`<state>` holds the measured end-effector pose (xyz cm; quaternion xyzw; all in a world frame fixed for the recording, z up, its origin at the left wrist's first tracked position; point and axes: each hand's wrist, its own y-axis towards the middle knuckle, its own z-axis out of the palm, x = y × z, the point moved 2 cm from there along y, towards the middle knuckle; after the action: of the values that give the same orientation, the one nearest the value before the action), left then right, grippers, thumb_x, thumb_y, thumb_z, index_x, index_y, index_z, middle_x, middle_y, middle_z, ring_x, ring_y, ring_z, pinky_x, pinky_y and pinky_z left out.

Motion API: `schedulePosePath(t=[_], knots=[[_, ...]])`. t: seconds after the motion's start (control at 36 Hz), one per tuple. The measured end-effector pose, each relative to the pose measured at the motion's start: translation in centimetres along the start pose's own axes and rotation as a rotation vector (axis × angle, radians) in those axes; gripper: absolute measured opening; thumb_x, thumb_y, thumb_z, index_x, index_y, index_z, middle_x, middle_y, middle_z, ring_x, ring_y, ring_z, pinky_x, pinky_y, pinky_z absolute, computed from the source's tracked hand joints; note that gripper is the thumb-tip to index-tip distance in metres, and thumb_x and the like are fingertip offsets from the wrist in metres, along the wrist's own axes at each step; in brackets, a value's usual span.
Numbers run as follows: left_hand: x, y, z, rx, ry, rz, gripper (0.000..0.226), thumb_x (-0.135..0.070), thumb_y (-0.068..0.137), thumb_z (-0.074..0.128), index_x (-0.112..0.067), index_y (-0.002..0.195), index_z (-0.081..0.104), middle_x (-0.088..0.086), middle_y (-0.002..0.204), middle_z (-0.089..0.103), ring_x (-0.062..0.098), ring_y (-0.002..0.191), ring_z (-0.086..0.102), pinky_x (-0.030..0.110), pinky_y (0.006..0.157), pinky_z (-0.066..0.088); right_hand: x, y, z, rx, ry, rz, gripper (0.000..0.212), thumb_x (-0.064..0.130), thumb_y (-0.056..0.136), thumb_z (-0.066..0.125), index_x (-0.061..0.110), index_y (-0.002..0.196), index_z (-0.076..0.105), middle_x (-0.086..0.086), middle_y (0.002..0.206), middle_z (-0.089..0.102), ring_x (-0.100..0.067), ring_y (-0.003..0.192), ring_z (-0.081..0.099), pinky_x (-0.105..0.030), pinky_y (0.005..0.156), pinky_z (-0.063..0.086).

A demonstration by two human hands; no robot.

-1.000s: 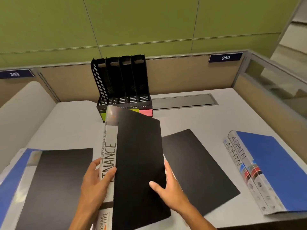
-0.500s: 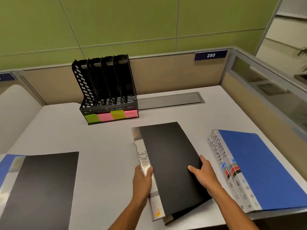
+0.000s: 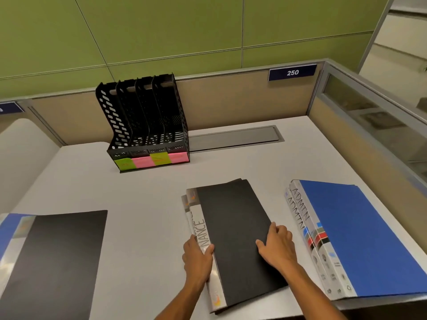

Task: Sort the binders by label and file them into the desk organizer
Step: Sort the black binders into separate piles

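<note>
Two black binders stacked flat mid-tabletop, top one sitting nearly square on the lower, spines facing left, "NANCE" readable on the top spine. Left hand gripping the spine edge, thumb hooked over onto the cover, fingers down the side. Right hand at the stack's right edge, thumb lying on the cover, fingers curled over the edge. So both clamped on the stack from either side.

Off to the right, just beside it but not touching: two blue binders stacked flat, "ADMIN" on both spines, reaching the tabletop's near right corner. Over on the left, well apart: another black binder lying flat on top of a blue one, partly cut off by the frame edge, labels not readable.

Organizer standing upright at the back, black, four slots, nothing visible in any of them. Sticky notes along its front base: green, pink, green, pink, writing too small to read. Grey cable flap set into the tabletop just right of it. Plate "250" on the partition behind.
</note>
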<state>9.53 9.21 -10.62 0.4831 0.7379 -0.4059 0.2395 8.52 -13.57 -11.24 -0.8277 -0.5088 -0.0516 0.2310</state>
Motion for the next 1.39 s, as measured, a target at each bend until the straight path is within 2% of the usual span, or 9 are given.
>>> schedulePosePath(t=[0.17,0.39,0.47,0.58,0.64,0.78,0.89,1.11,1.39], knots=[[0.4,1.2,-1.7,0.088,-0.021,0.049,0.047,-0.024,0.096,0.064,-0.021,0.14,0.046,0.004,0.14,0.055,0.029,0.121,0.058,0.055,0.104,0.048,-0.6,-1.1,1.1,0.066,0.065,0.04,0.083,0.061,0.088,0.061,0.012,0.15,0.032,-0.01,0.141,0.038,-0.027,0.126,0.048,-0.035,0.098,0.05],[0.9,1.8,-3.1,0.16,0.007,0.111,0.05,-0.025,0.1,0.057,-0.022,0.147,0.039,0.003,0.15,0.048,0.027,0.128,0.053,0.051,0.11,0.045,-0.7,-5.2,3.1,0.006,0.082,0.066,0.068,0.066,0.088,0.057,0.018,0.136,0.043,-0.004,0.128,0.046,-0.018,0.106,0.059,-0.025,0.087,0.053],[1.6,1.8,-3.6,0.179,-0.006,0.091,0.056,-0.027,0.1,0.058,-0.022,0.151,0.034,0.002,0.152,0.044,0.027,0.132,0.051,0.046,0.109,0.043,-1.1,-6.1,3.4,0.008,0.134,0.082,0.071,0.064,0.088,0.059,0.02,0.141,0.039,-0.003,0.132,0.046,-0.018,0.112,0.059,-0.026,0.09,0.051],[2.2,1.6,-3.8,0.15,-0.046,0.099,0.052,-0.024,0.099,0.059,-0.02,0.148,0.04,0.002,0.147,0.051,0.025,0.127,0.055,0.047,0.11,0.045,-1.6,-6.0,2.9,-0.039,0.372,0.061,0.079,0.05,0.086,0.072,0.021,0.148,0.034,-0.003,0.14,0.044,-0.022,0.123,0.054,-0.034,0.101,0.049],[2.2,1.4,-3.7,0.133,-0.063,0.092,0.05,-0.021,0.099,0.06,-0.019,0.145,0.042,0.003,0.144,0.054,0.025,0.125,0.056,0.048,0.109,0.045,-1.4,-5.4,2.2,-0.07,0.389,0.037,0.079,0.045,0.086,0.074,0.022,0.15,0.034,-0.005,0.141,0.043,-0.023,0.125,0.052,-0.034,0.102,0.047],[1.8,0.8,-3.4,0.103,-0.08,0.074,0.047,-0.022,0.099,0.059,-0.019,0.143,0.043,0.006,0.144,0.052,0.029,0.128,0.053,0.055,0.11,0.042,-0.6,-4.1,1.4,-0.03,0.265,0.045,0.077,0.047,0.091,0.068,0.019,0.152,0.031,-0.007,0.146,0.038,-0.024,0.133,0.042,-0.034,0.108,0.041],[1.6,0.2,-3.3,0.1,-0.089,0.062,0.058,-0.022,0.099,0.06,-0.019,0.15,0.034,0.005,0.149,0.047,0.029,0.132,0.05,0.051,0.111,0.043,0.4,-4.3,2.6,0.025,0.193,-0.005,0.08,0.044,0.091,0.068,0.018,0.154,0.028,-0.005,0.154,0.032,-0.022,0.14,0.035,-0.034,0.113,0.037],[1.8,-0.1,-3.4,0.1,-0.082,0.114,0.046,-0.019,0.098,0.06,-0.017,0.142,0.045,0.008,0.14,0.056,0.029,0.12,0.059,0.053,0.103,0.05,0.7,-4.8,2.4,0.049,0.118,-0.06,0.078,0.044,0.093,0.064,0.02,0.157,0.025,-0.003,0.16,0.024,-0.022,0.146,0.025,-0.037,0.118,0.031],[2.4,-2.8,-2.4,0.088,-0.028,0.072,0.054,-0.019,0.097,0.063,-0.014,0.145,0.04,0.009,0.147,0.05,0.03,0.128,0.053,0.048,0.108,0.043,-1.2,-6.7,3.4,0.062,0.019,-0.011,0.075,0.045,0.096,0.059,0.023,0.158,0.022,-0.003,0.164,0.016,-0.022,0.149,0.02,-0.036,0.119,0.028]])
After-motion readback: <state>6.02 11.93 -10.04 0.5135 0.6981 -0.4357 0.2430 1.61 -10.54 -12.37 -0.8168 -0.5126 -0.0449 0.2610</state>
